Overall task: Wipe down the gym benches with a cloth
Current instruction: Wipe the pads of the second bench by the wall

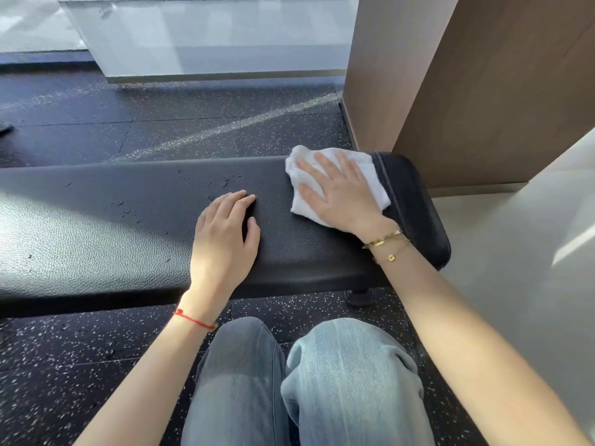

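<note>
The right hand (338, 191) lies flat, fingers spread, pressing the cloth (367, 169) onto the bench (135, 226) near its end. The left hand (225, 233) rests on the pad just beside it, fingers loosely bent, holding nothing. Small dark specks (225, 181) sit beyond the left fingertips. To wipe well, I judge the right palm should keep even pressure, sweep toward the left hand in overlapping strokes, and the left should move aside so no strip is missed.

Right hand (341, 194) flat on white cloth (370, 170), black bench (128, 214) end, left hand (225, 233) resting beside it
</note>
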`<state>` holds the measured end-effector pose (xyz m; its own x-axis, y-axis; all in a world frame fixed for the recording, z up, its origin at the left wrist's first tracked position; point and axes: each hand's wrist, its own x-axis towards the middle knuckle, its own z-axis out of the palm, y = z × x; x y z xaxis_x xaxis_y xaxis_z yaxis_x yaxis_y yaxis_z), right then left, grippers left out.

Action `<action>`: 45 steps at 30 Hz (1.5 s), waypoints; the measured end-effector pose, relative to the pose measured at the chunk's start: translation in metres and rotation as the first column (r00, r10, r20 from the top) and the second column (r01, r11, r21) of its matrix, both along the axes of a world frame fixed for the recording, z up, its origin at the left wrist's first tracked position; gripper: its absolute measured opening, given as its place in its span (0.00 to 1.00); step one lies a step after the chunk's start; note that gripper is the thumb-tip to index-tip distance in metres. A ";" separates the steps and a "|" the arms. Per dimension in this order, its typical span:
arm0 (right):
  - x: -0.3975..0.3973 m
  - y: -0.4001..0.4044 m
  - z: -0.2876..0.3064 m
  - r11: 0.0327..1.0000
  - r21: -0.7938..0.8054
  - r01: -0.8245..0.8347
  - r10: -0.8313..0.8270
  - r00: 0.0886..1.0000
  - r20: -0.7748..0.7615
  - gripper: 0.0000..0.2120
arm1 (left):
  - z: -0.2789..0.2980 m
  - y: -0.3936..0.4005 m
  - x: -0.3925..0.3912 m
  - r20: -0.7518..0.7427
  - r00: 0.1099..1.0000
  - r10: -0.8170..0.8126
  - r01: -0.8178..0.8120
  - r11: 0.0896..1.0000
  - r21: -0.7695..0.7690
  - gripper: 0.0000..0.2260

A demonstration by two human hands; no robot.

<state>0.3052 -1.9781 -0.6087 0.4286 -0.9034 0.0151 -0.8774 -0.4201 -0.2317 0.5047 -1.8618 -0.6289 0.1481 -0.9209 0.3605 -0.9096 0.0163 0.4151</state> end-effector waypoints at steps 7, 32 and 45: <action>-0.017 0.062 -0.005 0.976 -0.060 -0.208 0.212 0.974 0.080 0.28 | 0.000 0.000 0.001 -0.017 1.000 0.011 -0.011 1.000 0.000 0.16; -0.046 0.092 -0.017 0.918 -0.333 -0.217 0.246 0.968 0.047 0.27 | 0.002 0.007 0.001 0.020 0.996 -0.089 0.090 0.995 -0.046 0.17; -0.018 0.117 -0.053 0.691 -0.690 -0.216 0.251 0.967 -0.052 0.31 | -0.005 0.009 0.003 -0.026 0.994 -0.107 0.105 0.990 -0.091 0.22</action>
